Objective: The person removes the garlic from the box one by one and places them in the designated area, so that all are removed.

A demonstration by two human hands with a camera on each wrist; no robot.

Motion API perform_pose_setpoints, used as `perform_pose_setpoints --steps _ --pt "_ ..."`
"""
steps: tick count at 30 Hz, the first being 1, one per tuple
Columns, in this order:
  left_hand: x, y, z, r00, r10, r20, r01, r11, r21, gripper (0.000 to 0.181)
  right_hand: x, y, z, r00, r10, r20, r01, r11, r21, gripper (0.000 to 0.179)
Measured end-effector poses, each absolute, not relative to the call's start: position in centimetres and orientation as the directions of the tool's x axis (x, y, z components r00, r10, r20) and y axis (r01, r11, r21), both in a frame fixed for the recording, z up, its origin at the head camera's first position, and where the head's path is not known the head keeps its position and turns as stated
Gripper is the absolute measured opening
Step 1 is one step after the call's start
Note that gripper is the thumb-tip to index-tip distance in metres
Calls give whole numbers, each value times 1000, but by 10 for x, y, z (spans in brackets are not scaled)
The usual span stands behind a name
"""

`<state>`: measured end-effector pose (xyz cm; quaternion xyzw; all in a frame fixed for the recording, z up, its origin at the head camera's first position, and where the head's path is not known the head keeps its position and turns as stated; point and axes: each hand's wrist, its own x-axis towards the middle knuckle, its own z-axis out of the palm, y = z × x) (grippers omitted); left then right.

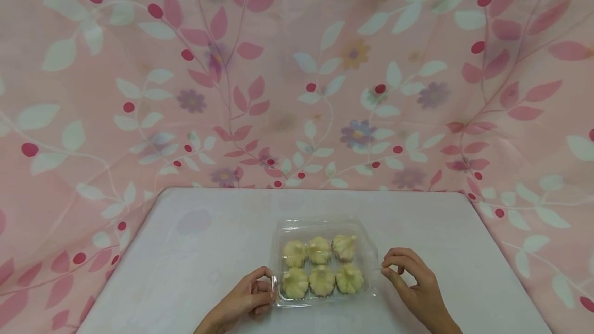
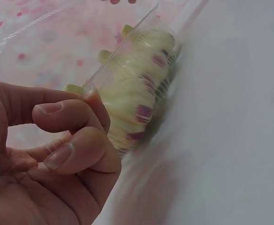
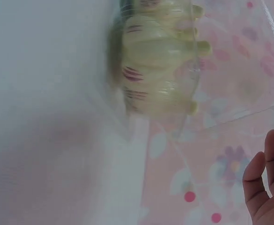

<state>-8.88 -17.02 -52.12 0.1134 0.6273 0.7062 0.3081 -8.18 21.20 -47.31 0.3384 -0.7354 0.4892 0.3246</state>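
A clear plastic clamshell box [image 1: 325,302] sits on the table, holding several pale garlic bulbs [image 1: 322,280] in two rows. Purple streaks mark the bulbs [image 2: 148,77] near their base in the left wrist view. My left hand [image 1: 248,295] grips the box's left side, and its fingers [image 2: 73,115] pinch the thin rim. At the right, thumb and forefinger of my right hand [image 1: 413,282] pinch the edge of the clear lid [image 1: 371,251]. In the right wrist view the lid [image 3: 240,110] stands raised at an angle above the tray, with the right fingers [image 3: 263,178] at its corner.
The box stands on a white-covered table [image 1: 195,251], toward its near side. A pink cloth [image 1: 287,92] printed with leaves and flowers hangs behind the table and along both sides.
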Motion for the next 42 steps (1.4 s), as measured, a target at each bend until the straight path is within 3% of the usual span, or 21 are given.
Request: perform_pose_setpoints --steps 10,16,27,35,42 --pt "-90 -171 -524 -769 590 -245 -325 -30 945 32 -99 211 -456 -492 -162 855 -857 260 -444 12" --pt "-90 -172 -525 -761 602 -241 -326 -34 945 36 -106 211 -450 -504 -152 850 -848 275 -453 16" --pt "-90 -174 -524 -736 635 -233 -334 -42 942 37 -119 216 -458 -568 -179 803 -805 321 -498 32" --pt "-90 -175 -523 -725 650 -229 -329 -33 944 38 -115 213 -448 -676 -169 717 -714 392 -581 56" --pt "-91 -177 -524 -714 666 -216 -316 -30 948 35 -112 205 -434 -752 -154 642 -634 435 -639 62"
